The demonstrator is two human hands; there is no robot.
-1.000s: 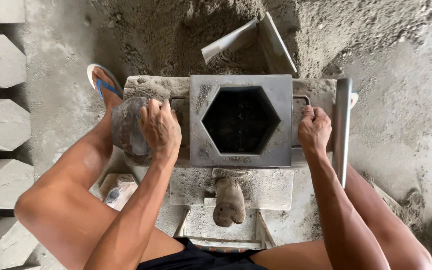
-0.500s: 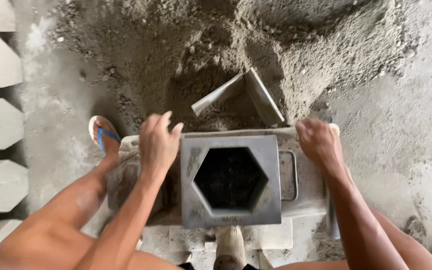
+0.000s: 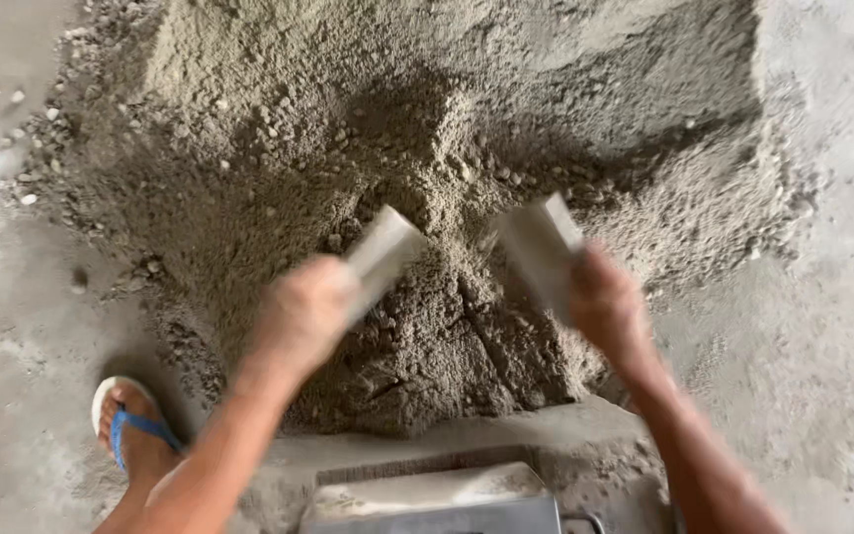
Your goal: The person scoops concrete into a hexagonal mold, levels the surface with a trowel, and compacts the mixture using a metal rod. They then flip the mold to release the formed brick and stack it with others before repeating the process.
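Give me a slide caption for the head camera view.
Left hand and right hand each hold a flat grey plate over a heap of damp sand mix.

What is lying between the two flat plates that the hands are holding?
In the head view, only damp clumped sand of the pile lies between the left plate and the right plate.

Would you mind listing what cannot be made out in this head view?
- Left hand and right hand: motion-blurred, so the finger grip is unclear.
- The two flat grey plates: blurred, material and edges uncertain.
- Metal mould: cut off by the bottom edge.
- Foot in blue sandal: partly hidden by the left forearm.
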